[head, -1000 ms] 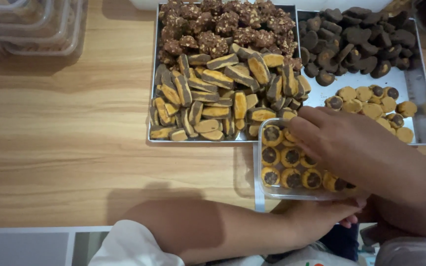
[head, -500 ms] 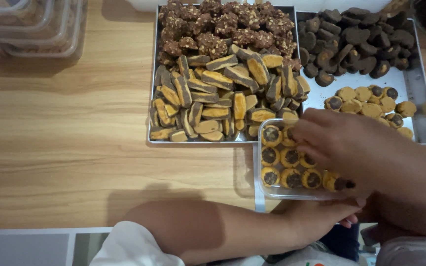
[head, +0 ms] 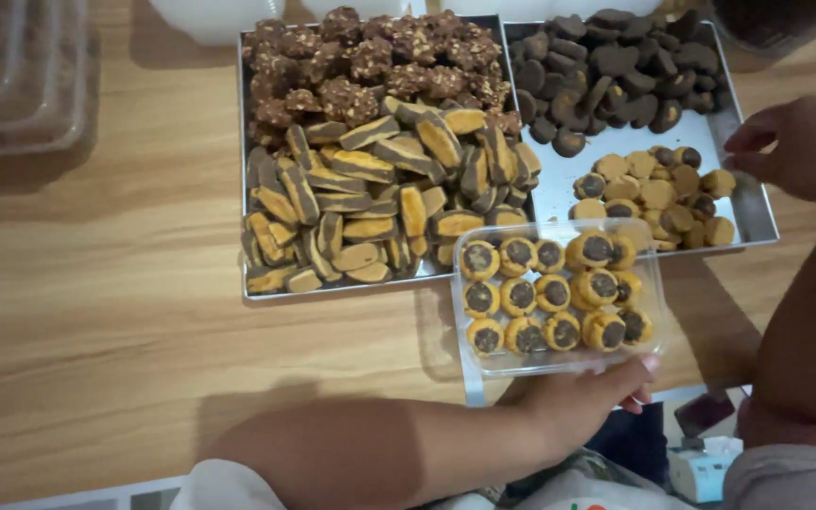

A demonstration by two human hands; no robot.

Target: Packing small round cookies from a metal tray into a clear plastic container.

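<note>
A wooden table (head: 96,312) is covered by two metal trays (head: 559,194) of cookies. Just in front of these trays, a clear plastic box (head: 559,295) of round cookies is gripped at its near edge by the left hand (head: 583,401). Beyond the box, over the right tray's pile of round cookies (head: 658,194), the right hand (head: 800,146) is held loosely open and empty.

Your left hand (head: 587,401) lies low with its forearm stretched across the near edge, fingers curled forward; your right hand (head: 800,146) hovers raised, fingers loosely bent, empty.
</note>
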